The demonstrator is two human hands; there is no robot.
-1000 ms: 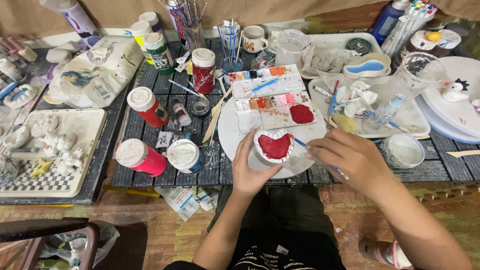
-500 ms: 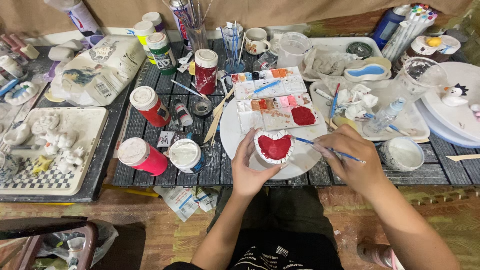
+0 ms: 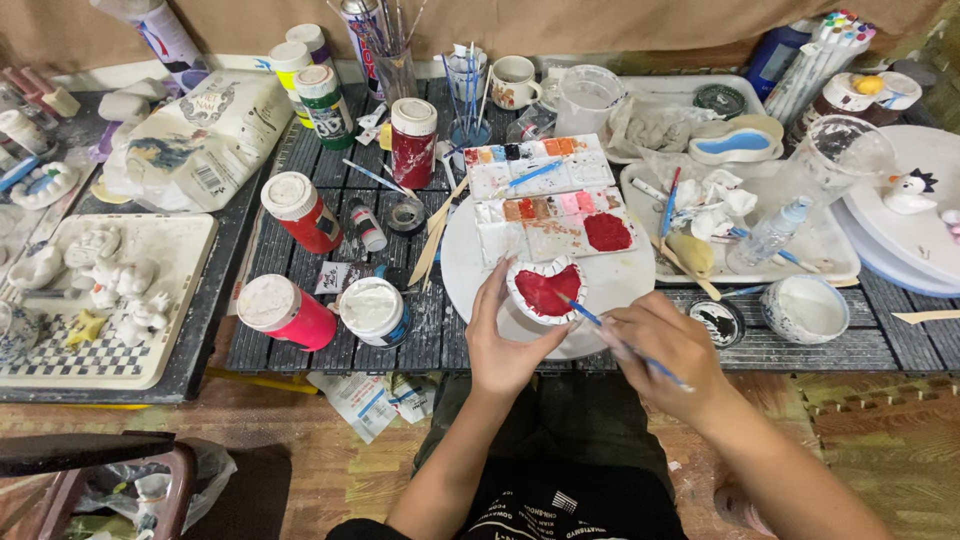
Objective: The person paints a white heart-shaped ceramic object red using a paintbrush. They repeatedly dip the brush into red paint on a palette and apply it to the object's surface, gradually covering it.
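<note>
My left hand (image 3: pixel 508 337) grips a small heart-shaped white dish (image 3: pixel 545 290) whose inside is painted red, holding it over a round white plate (image 3: pixel 470 262). In my right hand (image 3: pixel 660 350) is a thin blue paintbrush (image 3: pixel 610 335), and its tip touches the dish's right rim. Just beyond the dish lies a white paint palette (image 3: pixel 545 205) with many small wells and a large red blob.
Red paint bottles (image 3: pixel 298 210) and an open white paint jar (image 3: pixel 372 310) stand to the left. Also on the left is a tray of white plaster figures (image 3: pixel 100 300). A tray with crumpled tissue (image 3: pixel 740 215), a white cup (image 3: pixel 805 308) and stacked plates (image 3: pixel 915 225) are at right.
My right hand has drawn back toward me and lower, with the brush tip now at the dish's right rim. The left hand keeps hold of the heart dish, which sits slightly tilted.
</note>
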